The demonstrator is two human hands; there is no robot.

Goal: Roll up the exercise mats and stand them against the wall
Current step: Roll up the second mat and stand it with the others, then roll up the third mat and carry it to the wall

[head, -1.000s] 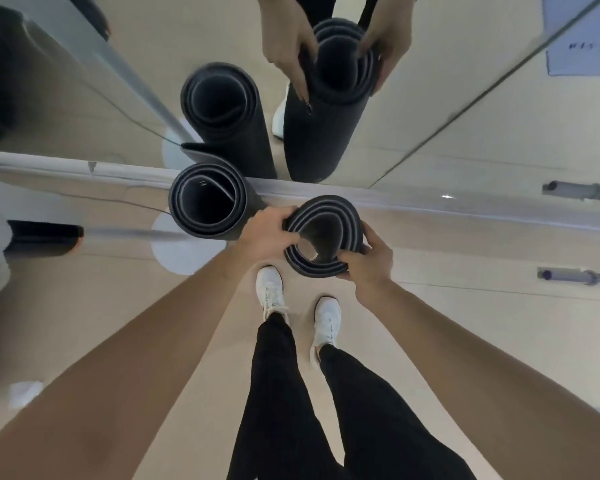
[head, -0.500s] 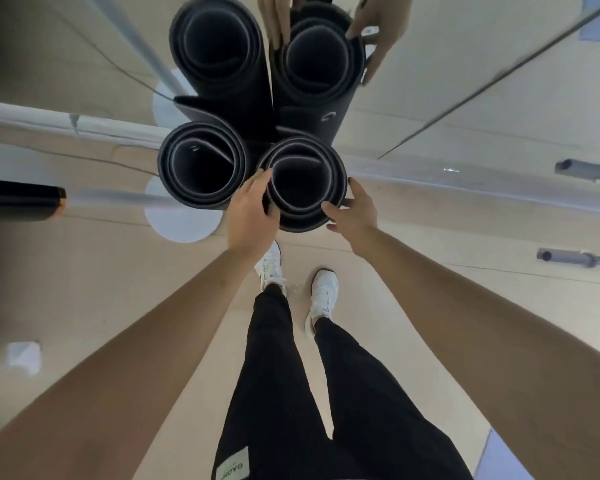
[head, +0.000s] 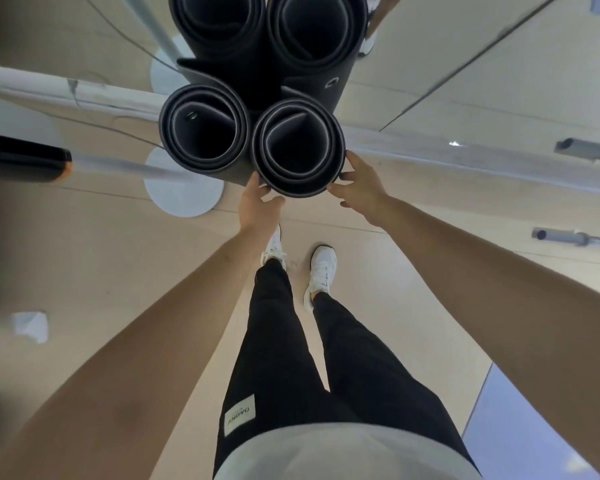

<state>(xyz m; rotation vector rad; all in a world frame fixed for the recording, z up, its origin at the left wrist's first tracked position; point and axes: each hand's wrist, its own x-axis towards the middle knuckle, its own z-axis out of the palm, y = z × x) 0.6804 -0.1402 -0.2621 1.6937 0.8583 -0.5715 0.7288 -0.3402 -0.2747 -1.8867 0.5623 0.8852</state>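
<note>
Two black rolled exercise mats stand upright side by side against the mirror wall (head: 465,109). I look down into their open tops. The left mat (head: 174,133) stands alone, untouched. The right mat (head: 336,147) is between my hands. My left hand (head: 257,202) wraps its near left side, fingers hidden behind the roll and thumb on the near face. My right hand (head: 359,183) cups its right side, with the thumb at the near rim. The mirror above repeats both rolls.
A white round stand base (head: 184,192) with a pole sits left of the mats, and a black and orange bar end (head: 28,157) lies further left. Grey metal bars (head: 565,237) lie on the floor at right. A white scrap (head: 28,323) lies left, and a blue mat edge (head: 520,427) shows lower right.
The right mat went from held away from the wall to standing against the mirror beside the left one. My hands slid from its top rim down to its outer sides.
</note>
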